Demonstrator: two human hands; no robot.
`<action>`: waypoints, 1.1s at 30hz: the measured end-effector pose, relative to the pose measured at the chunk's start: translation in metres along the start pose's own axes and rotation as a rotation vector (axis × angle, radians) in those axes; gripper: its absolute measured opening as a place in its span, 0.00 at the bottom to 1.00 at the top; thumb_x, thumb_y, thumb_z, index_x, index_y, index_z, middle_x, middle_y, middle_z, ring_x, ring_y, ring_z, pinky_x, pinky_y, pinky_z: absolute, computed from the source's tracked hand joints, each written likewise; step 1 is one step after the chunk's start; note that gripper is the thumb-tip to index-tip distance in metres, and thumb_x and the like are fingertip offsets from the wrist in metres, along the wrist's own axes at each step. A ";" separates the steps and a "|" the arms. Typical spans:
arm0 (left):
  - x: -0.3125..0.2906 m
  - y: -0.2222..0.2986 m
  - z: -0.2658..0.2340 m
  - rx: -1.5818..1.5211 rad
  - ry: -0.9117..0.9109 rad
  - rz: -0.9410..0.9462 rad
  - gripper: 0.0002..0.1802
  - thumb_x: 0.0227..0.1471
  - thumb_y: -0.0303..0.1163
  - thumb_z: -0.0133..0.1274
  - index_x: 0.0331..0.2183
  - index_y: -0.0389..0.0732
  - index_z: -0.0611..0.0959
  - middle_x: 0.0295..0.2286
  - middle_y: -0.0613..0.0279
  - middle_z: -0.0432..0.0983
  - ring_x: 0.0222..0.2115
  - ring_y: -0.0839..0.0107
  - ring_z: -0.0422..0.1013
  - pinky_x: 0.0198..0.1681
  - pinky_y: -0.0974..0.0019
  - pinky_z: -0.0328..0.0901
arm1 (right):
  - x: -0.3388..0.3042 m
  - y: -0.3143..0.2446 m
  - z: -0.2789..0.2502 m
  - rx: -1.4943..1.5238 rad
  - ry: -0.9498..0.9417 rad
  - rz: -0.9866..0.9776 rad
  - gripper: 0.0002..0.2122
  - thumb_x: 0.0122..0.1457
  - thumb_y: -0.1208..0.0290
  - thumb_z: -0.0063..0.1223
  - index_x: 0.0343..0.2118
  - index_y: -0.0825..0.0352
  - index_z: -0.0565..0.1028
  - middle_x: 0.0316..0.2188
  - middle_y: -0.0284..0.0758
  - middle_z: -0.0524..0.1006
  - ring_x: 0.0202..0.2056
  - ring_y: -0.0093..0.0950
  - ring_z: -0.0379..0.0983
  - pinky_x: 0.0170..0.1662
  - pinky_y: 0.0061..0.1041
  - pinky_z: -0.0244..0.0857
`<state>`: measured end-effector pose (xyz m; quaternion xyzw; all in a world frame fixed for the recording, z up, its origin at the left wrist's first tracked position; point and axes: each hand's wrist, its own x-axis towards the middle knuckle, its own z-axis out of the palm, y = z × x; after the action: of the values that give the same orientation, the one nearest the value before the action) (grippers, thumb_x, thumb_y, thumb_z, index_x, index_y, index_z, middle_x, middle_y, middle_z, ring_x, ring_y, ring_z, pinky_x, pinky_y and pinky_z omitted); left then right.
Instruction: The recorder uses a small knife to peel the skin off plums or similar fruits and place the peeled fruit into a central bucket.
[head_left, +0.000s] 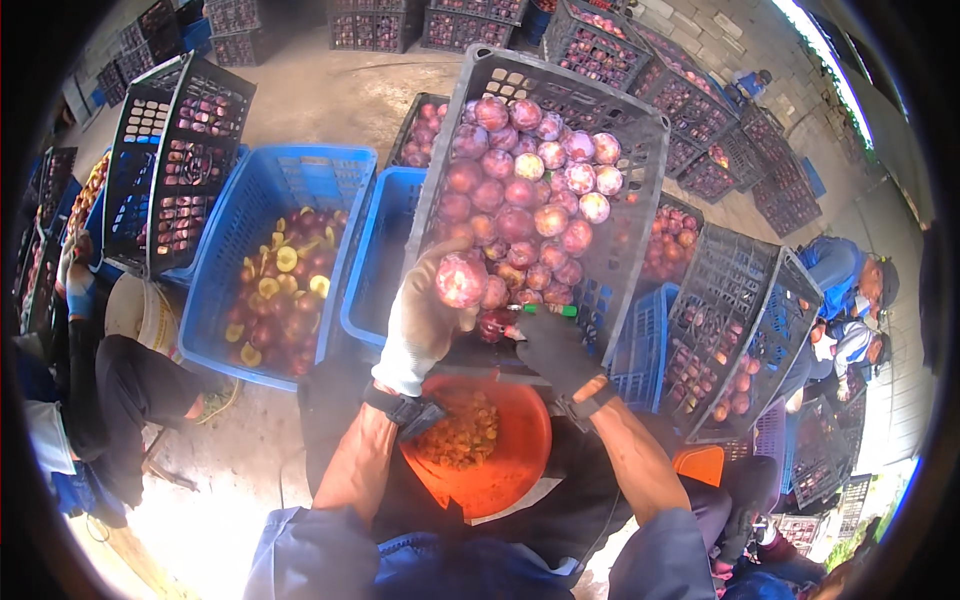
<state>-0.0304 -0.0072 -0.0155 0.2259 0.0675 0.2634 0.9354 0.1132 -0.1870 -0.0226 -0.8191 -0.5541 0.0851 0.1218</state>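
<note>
My left hand [418, 325], in a white glove with a beige palm, curls its fingers round a large red-purple plum [461, 280]. To its right, my right hand [558, 348] wears a dark glove and closes on a slim green-handled tool [550, 311], whose working end I cannot make out. A darker plum [495, 324] sits between the two hands; which of them touches it, I cannot tell. Both hands are over the near end of a tilted black crate [640, 135] full of plums. Below them stands an orange bucket [525, 460] with orange-yellow pieces [462, 430] inside.
Left of me, a blue crate [345, 165] holds halved plums, with another blue crate [365, 290] beside it. Black crates [150, 190] lean upright at the left and right [730, 320]. Stacked plum crates line the back. Other people [845, 275] sit on both sides.
</note>
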 end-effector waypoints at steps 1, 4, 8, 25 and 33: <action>-0.002 0.001 0.003 0.051 0.012 0.012 0.27 0.68 0.48 0.43 0.57 0.38 0.73 0.41 0.59 0.79 0.33 0.70 0.78 0.26 0.68 0.74 | -0.004 -0.007 -0.012 0.029 0.055 -0.003 0.08 0.53 0.72 0.54 0.35 0.70 0.76 0.31 0.47 0.77 0.36 0.47 0.76 0.39 0.45 0.70; -0.002 0.001 0.014 0.143 0.020 0.019 0.25 0.69 0.47 0.42 0.56 0.38 0.74 0.39 0.60 0.79 0.32 0.72 0.77 0.26 0.69 0.72 | -0.027 -0.007 -0.036 0.092 0.275 -0.034 0.10 0.55 0.71 0.56 0.37 0.71 0.74 0.29 0.47 0.76 0.31 0.45 0.75 0.36 0.42 0.69; -0.004 -0.004 0.016 0.236 0.012 0.021 0.25 0.69 0.47 0.40 0.54 0.37 0.74 0.37 0.63 0.78 0.31 0.74 0.75 0.23 0.71 0.69 | -0.051 -0.037 -0.064 0.503 0.378 0.233 0.09 0.59 0.74 0.59 0.39 0.72 0.75 0.26 0.41 0.74 0.26 0.31 0.70 0.31 0.32 0.64; -0.019 -0.020 0.035 0.271 0.104 -0.113 0.32 0.70 0.55 0.34 0.41 0.38 0.82 0.24 0.67 0.78 0.11 0.80 0.64 0.10 0.75 0.54 | -0.037 -0.096 -0.058 0.235 0.402 -0.052 0.12 0.60 0.73 0.58 0.45 0.70 0.72 0.32 0.47 0.76 0.34 0.48 0.76 0.37 0.43 0.67; -0.023 -0.013 0.034 0.399 0.143 -0.132 0.20 0.67 0.43 0.41 0.48 0.40 0.79 0.30 0.70 0.78 0.18 0.84 0.67 0.16 0.79 0.56 | -0.034 -0.102 -0.054 0.368 0.459 0.019 0.10 0.63 0.74 0.56 0.45 0.71 0.72 0.32 0.48 0.76 0.33 0.49 0.75 0.36 0.42 0.67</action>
<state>-0.0353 -0.0423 0.0093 0.3823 0.1993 0.1985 0.8802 0.0247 -0.1881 0.0589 -0.7861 -0.4796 -0.0023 0.3899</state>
